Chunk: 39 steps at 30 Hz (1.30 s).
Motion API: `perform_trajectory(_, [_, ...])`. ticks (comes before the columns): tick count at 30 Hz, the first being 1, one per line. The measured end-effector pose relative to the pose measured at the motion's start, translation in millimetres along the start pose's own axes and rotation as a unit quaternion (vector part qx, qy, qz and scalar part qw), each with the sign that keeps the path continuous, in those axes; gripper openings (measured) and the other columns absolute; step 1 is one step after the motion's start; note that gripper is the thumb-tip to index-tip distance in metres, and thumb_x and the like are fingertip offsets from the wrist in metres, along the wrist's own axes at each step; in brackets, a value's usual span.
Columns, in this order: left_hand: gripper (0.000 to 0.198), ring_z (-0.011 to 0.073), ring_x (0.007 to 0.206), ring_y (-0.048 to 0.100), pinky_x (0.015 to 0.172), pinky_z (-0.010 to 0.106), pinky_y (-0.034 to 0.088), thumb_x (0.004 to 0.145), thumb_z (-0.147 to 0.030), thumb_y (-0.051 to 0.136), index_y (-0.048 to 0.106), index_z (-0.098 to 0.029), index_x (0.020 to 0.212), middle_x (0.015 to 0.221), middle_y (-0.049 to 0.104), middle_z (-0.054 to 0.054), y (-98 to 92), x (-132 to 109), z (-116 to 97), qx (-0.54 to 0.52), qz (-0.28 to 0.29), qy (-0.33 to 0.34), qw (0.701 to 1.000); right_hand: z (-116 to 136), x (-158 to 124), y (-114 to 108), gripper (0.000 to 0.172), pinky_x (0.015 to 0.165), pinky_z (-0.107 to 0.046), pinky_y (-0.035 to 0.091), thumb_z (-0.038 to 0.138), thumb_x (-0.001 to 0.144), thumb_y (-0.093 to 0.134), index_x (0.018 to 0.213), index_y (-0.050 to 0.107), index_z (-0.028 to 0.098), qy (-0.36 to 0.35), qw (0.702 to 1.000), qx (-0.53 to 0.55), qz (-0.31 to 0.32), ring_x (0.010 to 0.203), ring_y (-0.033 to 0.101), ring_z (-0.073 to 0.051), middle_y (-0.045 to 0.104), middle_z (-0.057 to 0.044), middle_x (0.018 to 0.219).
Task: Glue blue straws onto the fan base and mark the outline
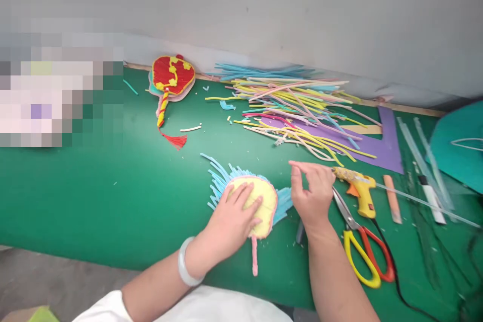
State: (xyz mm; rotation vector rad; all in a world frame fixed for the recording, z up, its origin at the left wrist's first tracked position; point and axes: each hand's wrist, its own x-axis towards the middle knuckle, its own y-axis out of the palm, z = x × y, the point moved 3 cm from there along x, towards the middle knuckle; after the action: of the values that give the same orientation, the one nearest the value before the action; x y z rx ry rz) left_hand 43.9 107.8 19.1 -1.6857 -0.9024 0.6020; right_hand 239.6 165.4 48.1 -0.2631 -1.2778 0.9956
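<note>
My left hand (236, 216) lies with fingers spread on a yellow fan-shaped piece (267, 196). The piece has a pink edging and a pink handle (254, 256) pointing toward me. Light blue chenille stems (217, 181) stick out from under its far left side, and a blue bundle (282, 206) lies at its right. Above the table, just right of the piece, is my right hand (313, 188). Its thumb and index fingertip are close together in a pinch; anything between them is too small to make out.
A yellow glue gun (358, 188), scissors (356, 234) and a cord lie at right. Behind are loose coloured chenille stems (294, 95) on a purple sheet (390, 136). A red fan (173, 75) with a tassel lies at back left. Glue sticks (426, 161) are far right.
</note>
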Motion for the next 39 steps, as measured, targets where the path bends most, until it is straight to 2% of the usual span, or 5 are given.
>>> perform_trajectory(6, [0.042, 0.0287, 0.136, 0.047, 0.110, 0.050, 0.040, 0.097, -0.014, 0.040, 0.049, -0.015, 0.138, 0.142, 0.054, 0.017, -7.5, 3, 13, -0.064, -0.091, -0.008, 0.994, 6, -12, -79, 0.022, 0.088, -0.038, 0.046, 0.030, 0.100, 0.049, 0.101, 0.068, 0.019, 0.149, 0.973, -0.049, -0.169, 0.090, 0.063, -0.020, 0.072, -0.006, 0.089])
perform_trajectory(10, [0.040, 0.0262, 0.145, 0.036, 0.119, 0.054, 0.029, 0.100, -0.018, 0.039, 0.049, -0.019, 0.138, 0.151, 0.047, 0.012, -18.7, 0, 22, -0.097, -0.123, -0.014, 0.988, 11, -60, -107, 0.025, 0.085, -0.036, 0.047, 0.035, 0.098, 0.051, 0.104, 0.069, 0.019, 0.202, 0.970, -0.058, -0.123, 0.089, 0.062, -0.021, 0.071, -0.007, 0.088])
perform_trajectory(19, [0.050, 0.0261, 0.152, 0.022, 0.123, 0.051, 0.020, 0.098, -0.021, 0.042, 0.042, -0.021, 0.148, 0.161, 0.033, 0.009, -3.1, 3, 14, -0.151, 0.048, 0.069, 0.985, 5, -162, -85, 0.030, 0.079, -0.036, 0.049, 0.038, 0.096, 0.048, 0.101, 0.070, 0.018, 0.273, 0.961, 0.038, -0.003, 0.079, 0.062, -0.021, 0.070, -0.008, 0.086])
perform_trajectory(23, [0.050, 0.0264, 0.150, 0.027, 0.123, 0.050, 0.019, 0.098, -0.025, 0.043, 0.045, -0.017, 0.147, 0.158, 0.038, 0.012, 5.7, 6, 17, -0.138, 0.080, 0.071, 0.985, 4, -168, -80, 0.029, 0.081, -0.037, 0.050, 0.036, 0.097, 0.047, 0.100, 0.069, 0.017, 0.268, 0.962, 0.047, -0.004, 0.081, 0.061, -0.021, 0.071, -0.008, 0.087])
perform_trajectory(39, [0.050, 0.0278, 0.141, 0.041, 0.119, 0.046, 0.028, 0.092, -0.027, 0.056, 0.054, -0.016, 0.140, 0.147, 0.054, 0.012, 9.1, 15, 23, -0.080, 0.062, 0.098, 0.990, 2, -172, -71, 0.026, 0.084, -0.037, 0.042, 0.028, 0.095, 0.047, 0.097, 0.070, 0.017, 0.228, 0.973, 0.003, 0.033, 0.083, 0.057, -0.022, 0.071, -0.009, 0.085])
